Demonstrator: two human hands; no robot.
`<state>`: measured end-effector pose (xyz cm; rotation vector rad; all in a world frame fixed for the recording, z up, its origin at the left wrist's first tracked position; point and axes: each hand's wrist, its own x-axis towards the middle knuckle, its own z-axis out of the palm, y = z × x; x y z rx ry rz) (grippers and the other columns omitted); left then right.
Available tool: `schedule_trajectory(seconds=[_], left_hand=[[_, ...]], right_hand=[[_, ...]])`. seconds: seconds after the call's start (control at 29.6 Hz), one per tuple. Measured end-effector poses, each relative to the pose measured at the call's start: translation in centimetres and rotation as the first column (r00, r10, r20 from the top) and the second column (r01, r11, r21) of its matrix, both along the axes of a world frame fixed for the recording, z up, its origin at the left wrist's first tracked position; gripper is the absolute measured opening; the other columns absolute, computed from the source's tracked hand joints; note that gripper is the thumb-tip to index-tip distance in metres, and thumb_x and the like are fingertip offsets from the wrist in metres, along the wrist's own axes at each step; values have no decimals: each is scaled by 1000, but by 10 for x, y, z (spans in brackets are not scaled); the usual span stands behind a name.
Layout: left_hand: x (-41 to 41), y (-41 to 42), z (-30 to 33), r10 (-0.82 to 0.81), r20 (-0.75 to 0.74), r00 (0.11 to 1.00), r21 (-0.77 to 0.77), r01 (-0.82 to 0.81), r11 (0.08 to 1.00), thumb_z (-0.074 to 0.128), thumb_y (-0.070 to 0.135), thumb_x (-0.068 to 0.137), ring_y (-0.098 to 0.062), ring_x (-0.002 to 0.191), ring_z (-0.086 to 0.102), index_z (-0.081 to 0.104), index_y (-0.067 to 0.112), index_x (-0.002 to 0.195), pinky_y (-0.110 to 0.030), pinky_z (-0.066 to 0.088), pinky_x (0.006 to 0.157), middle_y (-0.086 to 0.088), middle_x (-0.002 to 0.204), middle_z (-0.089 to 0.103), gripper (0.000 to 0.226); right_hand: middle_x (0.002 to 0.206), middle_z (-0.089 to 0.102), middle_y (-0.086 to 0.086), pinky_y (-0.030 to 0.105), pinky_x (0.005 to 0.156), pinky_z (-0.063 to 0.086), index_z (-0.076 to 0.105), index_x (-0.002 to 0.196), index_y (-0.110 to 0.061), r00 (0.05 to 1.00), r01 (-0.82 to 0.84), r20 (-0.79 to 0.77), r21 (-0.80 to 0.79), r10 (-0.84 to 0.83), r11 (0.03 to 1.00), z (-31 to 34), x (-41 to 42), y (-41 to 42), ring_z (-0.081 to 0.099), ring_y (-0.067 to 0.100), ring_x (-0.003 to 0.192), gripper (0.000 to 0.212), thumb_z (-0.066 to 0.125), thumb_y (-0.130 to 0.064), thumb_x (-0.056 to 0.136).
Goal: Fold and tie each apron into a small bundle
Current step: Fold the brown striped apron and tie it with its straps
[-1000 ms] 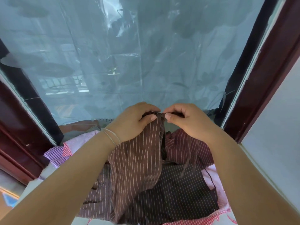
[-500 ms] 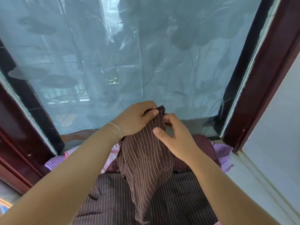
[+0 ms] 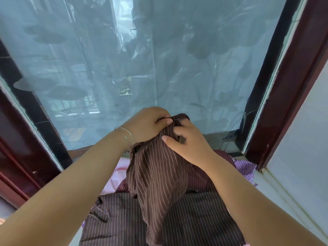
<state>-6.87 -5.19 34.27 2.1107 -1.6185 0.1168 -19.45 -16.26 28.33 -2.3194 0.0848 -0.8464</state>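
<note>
This looks like a home, at a window nook. A large window pane (image 3: 124, 59) fills the view, covered with a pale translucent film (image 3: 195, 77) printed with leaf and lotus shapes; blurred railings and buildings show through it. Dark red wooden frames (image 3: 292, 86) stand on both sides, with chipped paint near the base on the right, next to a plain white wall (image 3: 310, 148). Below, on the sill, lies a heap of household cloth: brown striped aprons (image 3: 159, 174), a purple checked piece (image 3: 246, 167) and pink fabric (image 3: 120, 171).
</note>
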Motion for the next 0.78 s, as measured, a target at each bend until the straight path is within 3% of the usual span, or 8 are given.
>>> schedule_trajectory(seconds=[0.1,0.2,0.37,0.47,0.61,0.68,0.78], left_hand=[[8,-2,-2,92,34,995,-176,-85,981,50,22,98,-15,82,53,67,10,94,-20,32,69,-3,88,61,21],[26,-1,-1,286,44,957,-353,-253,901,51,21,97,-24,88,56,68,7,95,-21,30,72,-11,92,64,22],[37,0,-14,373,-94,923,-423,-376,824,50,22,98,-13,84,48,67,7,93,-15,27,70,-2,90,60,24],[44,1,-19,422,-206,883,-478,-467,744,50,22,98,-14,85,49,67,7,93,-17,29,72,-1,90,60,23],[64,12,-14,456,-439,774,-518,-633,576,49,26,98,-18,84,53,66,7,92,-25,39,75,-4,90,62,26],[74,17,-20,472,-500,727,-481,-686,546,48,26,98,-18,82,52,64,7,89,-26,41,75,-4,87,60,27],[83,25,-45,527,-551,647,-386,-757,527,46,25,99,-22,86,52,64,4,95,-28,39,78,-7,91,60,28]], right_hand=[[79,44,-6,23,60,38,41,58,-18,979,-36,-204,-70,21,997,0,-1,-2,46,10,65,44,63,-39,88],[77,46,-4,23,57,35,45,61,-19,923,-61,-384,-122,9,991,-15,-2,-6,43,8,59,40,60,-42,90],[98,50,-1,36,75,47,51,66,-20,809,-63,-587,-19,40,998,-44,-2,-19,56,18,79,32,57,-38,91],[95,48,1,36,72,47,53,69,-9,797,-20,-604,-32,-3,999,-56,-1,-29,55,22,79,36,55,-37,92],[94,49,-3,26,63,45,61,76,-11,790,41,-600,-150,-124,988,-82,-5,-53,54,14,73,31,53,-35,93],[90,51,-2,18,58,38,63,79,-10,831,168,-510,-156,-225,973,-95,-9,-65,54,14,70,30,50,-32,96],[85,53,-1,16,56,35,64,85,-12,846,378,-340,-162,-411,912,-98,-14,-85,52,10,67,30,47,-31,99]])
